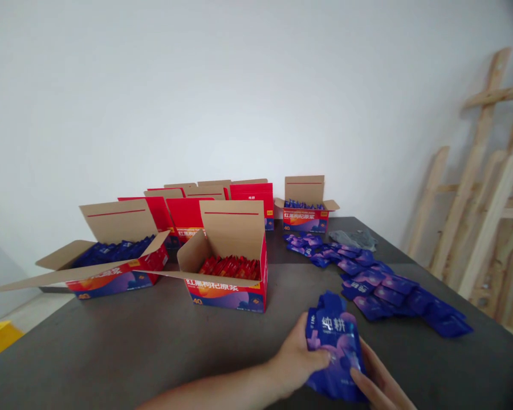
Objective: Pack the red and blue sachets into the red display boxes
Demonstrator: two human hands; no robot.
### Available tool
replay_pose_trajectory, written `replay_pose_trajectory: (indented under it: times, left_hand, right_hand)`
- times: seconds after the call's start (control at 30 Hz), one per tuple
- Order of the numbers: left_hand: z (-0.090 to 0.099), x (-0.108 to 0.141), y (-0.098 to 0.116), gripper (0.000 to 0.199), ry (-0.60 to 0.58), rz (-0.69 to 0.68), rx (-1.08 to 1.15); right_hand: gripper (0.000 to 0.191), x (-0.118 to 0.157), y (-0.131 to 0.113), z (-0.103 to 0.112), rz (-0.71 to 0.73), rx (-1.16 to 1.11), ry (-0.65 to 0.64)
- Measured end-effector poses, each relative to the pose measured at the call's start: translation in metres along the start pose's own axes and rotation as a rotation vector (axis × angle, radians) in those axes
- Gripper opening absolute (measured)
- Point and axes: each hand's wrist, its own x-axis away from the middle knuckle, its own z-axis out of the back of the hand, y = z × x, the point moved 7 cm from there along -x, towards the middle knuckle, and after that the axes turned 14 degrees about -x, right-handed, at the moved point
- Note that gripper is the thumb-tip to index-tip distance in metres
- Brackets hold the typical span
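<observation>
Between my two hands, above the table's near edge, is a small stack of blue-purple pouches [336, 347] with white lettering. My left hand [297, 356] grips the stack from its left side, thumb across the front. At the lower right edge my right hand [378, 378] closes on the same stack, fingertips on the front face. To the right, many like pouches [380, 287] lie overlapped in a long row. An open box [226, 296] of red sachets [231, 266] stands ahead to the left of my hands.
Another open box [115, 285] at left holds dark blue pouches, its flaps sticking out. A third filled box [305, 219] stands at the back, near a crumpled clear plastic bag [354, 239]. Red cartons [252, 196] line the wall. Wooden racks [479, 188] lean right; a yellow bin [0, 340] is lower left.
</observation>
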Motion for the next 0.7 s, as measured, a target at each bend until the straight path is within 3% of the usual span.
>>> replay_pose_trajectory:
  times: [0.07, 0.13, 0.23, 0.33, 0.43, 0.57, 0.63, 0.7]
  left_hand:
    - [-0.002, 0.001, 0.003, 0.061, -0.041, -0.06, -0.046]
    - [-0.004, 0.003, 0.01, 0.06, -0.067, -0.152, -0.186]
    - [-0.001, 0.006, 0.028, 0.067, -0.042, -0.347, -0.533]
    - [0.003, 0.007, 0.039, 0.07, -0.043, -0.456, -0.723]
    - [0.006, 0.002, 0.026, 0.076, -0.129, -0.344, -0.676]
    - [0.004, -0.006, -0.003, 0.085, -0.201, -0.15, -0.457]
    - [-0.001, -0.006, -0.005, 0.079, -0.203, -0.147, -0.404]
    - [-0.006, -0.004, 0.009, 0.07, -0.177, -0.205, -0.422]
  right_hand:
    - [0.054, -0.005, -0.009, -0.017, -0.054, -0.044, -0.05]
    - [0.058, -0.009, -0.012, -0.028, -0.03, 0.018, -0.004]
    - [0.067, -0.012, -0.014, -0.028, 0.093, 0.203, 0.16]
    - [0.07, -0.014, -0.02, -0.033, 0.246, 0.418, 0.117]
    - [0.08, -0.012, -0.022, -0.038, 0.354, 0.634, 0.018]
    - [0.094, -0.01, -0.009, -0.038, 0.394, 0.752, 0.023]
    - [0.085, -0.015, -0.007, -0.035, 0.348, 0.68, 0.072]
    - [0.066, -0.023, -0.019, -0.037, 0.321, 0.579, 0.096]
